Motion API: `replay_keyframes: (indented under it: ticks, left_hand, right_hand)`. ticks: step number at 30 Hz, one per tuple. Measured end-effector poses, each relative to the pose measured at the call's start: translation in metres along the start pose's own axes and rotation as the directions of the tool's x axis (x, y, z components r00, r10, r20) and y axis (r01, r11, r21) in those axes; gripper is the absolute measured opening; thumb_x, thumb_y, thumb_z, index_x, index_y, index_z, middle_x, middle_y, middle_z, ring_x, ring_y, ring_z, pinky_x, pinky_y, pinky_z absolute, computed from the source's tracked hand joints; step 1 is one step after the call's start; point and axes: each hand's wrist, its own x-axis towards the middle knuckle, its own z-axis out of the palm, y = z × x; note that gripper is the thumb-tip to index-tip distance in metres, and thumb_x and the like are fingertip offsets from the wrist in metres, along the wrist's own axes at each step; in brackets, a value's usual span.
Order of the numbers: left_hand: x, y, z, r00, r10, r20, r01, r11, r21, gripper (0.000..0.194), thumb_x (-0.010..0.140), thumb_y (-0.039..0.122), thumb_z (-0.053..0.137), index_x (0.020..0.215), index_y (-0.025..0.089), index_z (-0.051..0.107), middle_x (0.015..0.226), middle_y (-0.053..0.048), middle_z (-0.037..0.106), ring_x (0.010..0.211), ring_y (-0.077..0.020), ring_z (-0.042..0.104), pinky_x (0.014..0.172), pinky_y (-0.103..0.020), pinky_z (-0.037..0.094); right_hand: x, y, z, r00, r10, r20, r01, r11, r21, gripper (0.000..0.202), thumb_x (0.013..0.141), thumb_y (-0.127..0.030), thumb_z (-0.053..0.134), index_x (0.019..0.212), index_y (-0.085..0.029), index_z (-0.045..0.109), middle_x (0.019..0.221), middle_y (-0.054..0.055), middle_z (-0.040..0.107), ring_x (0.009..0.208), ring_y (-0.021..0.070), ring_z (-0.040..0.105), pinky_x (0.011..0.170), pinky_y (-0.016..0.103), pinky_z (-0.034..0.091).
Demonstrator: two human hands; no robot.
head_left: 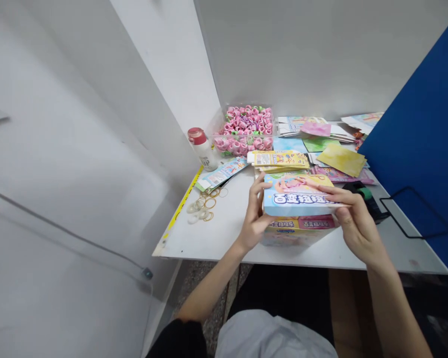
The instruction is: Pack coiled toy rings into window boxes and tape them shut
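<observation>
A colourful printed cardboard box stands at the table's front edge, before my body. Its blue, yellow and pink top flap carries large white characters. Under the flap, a row of small yellow and pink printed packs or panels shows; I cannot tell which. My left hand grips the box's left side, thumb in front and fingers around the corner. With fingers on top and thumb beneath, my right hand holds the flap's right edge. Behind the box lies a stack of flat yellow cartons.
A clear bin of pink and green rings stands at the back, beside a red-capped bottle. Rubber bands and tape rolls lie left. A black tape dispenser is right, near a blue partition. Coloured sheets lie behind.
</observation>
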Motion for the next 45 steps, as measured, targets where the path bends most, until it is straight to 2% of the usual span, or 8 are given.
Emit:
replay_keyframes:
  ticks: [5,9,14,20,24,33,40,45]
  left_hand:
    - [-0.006,-0.002,0.005,0.985,0.056,-0.165,-0.042,0.995,0.085,0.031,0.101,0.046,0.051,0.126,0.031,0.060,0.155,-0.007,0.047,0.146,-0.0283,0.043,0.118,-0.048,0.039]
    - [-0.011,0.000,-0.001,0.973,0.197,-0.122,-0.168,0.963,0.210,0.050,0.105,0.056,0.028,0.140,0.031,0.055,0.154,-0.009,0.050,0.148,-0.0274,0.042,0.120,-0.051,0.037]
    - [-0.013,0.007,-0.013,0.918,0.376,0.123,-0.391,0.814,0.430,0.053,0.090,0.052,0.069,0.136,0.029,0.056,0.141,-0.012,0.061,0.146,-0.0358,0.043,0.115,-0.061,0.041]
    - [-0.013,0.022,-0.005,0.968,0.250,-0.020,-0.220,0.885,0.411,0.025,0.088,0.037,0.075,0.110,0.027,0.069,0.123,-0.007,0.070,0.128,-0.0294,0.059,0.108,-0.055,0.049]
    - [-0.012,0.024,-0.001,0.956,0.292,-0.044,-0.245,0.866,0.435,0.020,0.087,0.036,0.076,0.104,0.027,0.072,0.116,-0.005,0.073,0.115,-0.0268,0.064,0.103,-0.053,0.052]
    - [-0.034,0.020,0.000,0.904,0.417,0.095,-0.366,0.638,0.678,0.039,0.097,0.013,0.058,0.133,0.028,0.061,0.130,-0.007,0.071,0.143,-0.0286,0.047,0.110,-0.054,0.047]
    - [-0.029,0.042,0.021,0.910,0.360,0.203,-0.362,0.455,0.814,0.024,0.100,0.015,0.050,0.121,0.012,0.061,0.132,-0.016,0.069,0.138,-0.0287,0.055,0.119,-0.055,0.037]
    - [-0.027,0.051,0.041,0.896,0.319,0.308,-0.410,0.327,0.851,0.029,0.100,0.023,0.057,0.127,0.014,0.063,0.129,-0.011,0.072,0.126,-0.0274,0.065,0.124,-0.054,0.030]
  right_hand:
    - [-0.013,0.011,0.004,0.996,-0.072,0.044,0.073,0.997,-0.029,0.022,0.104,-0.031,0.047,0.124,-0.032,0.056,0.148,0.007,0.059,0.143,0.0272,0.048,0.115,0.058,0.041]
    - [-0.020,0.015,0.005,0.997,-0.064,0.051,0.069,0.992,-0.104,0.021,0.103,-0.034,0.051,0.121,-0.032,0.060,0.146,0.005,0.062,0.150,0.0274,0.038,0.117,0.060,0.038]
    - [-0.018,0.014,0.000,0.997,-0.057,0.050,0.063,0.991,-0.116,0.024,0.100,-0.042,0.055,0.121,-0.032,0.063,0.142,0.006,0.065,0.146,0.0289,0.045,0.117,0.059,0.041]
    - [-0.012,0.009,-0.007,0.994,-0.091,0.067,0.099,0.987,-0.125,0.031,0.090,-0.029,0.074,0.120,-0.031,0.068,0.138,0.006,0.068,0.139,0.0320,0.053,0.115,0.059,0.044]
    - [-0.011,0.005,-0.008,0.997,-0.064,0.031,0.066,0.994,-0.092,0.028,0.089,-0.021,0.073,0.115,-0.031,0.072,0.134,0.004,0.070,0.134,0.0317,0.058,0.116,0.060,0.044]
    - [-0.016,0.009,-0.009,0.990,-0.139,0.020,0.140,0.989,-0.051,0.042,0.086,-0.014,0.076,0.122,-0.035,0.072,0.135,0.002,0.069,0.129,0.0307,0.063,0.117,0.060,0.043]
    - [-0.017,0.010,-0.018,0.959,-0.264,0.102,0.283,0.906,-0.313,0.058,0.086,-0.009,0.075,0.135,-0.039,0.066,0.133,0.002,0.071,0.134,0.0298,0.058,0.115,0.056,0.045]
    - [-0.025,0.008,-0.010,0.963,-0.258,0.080,0.270,0.899,-0.346,0.058,0.090,-0.010,0.069,0.140,-0.038,0.062,0.132,0.004,0.072,0.131,0.0290,0.058,0.107,0.050,0.052]
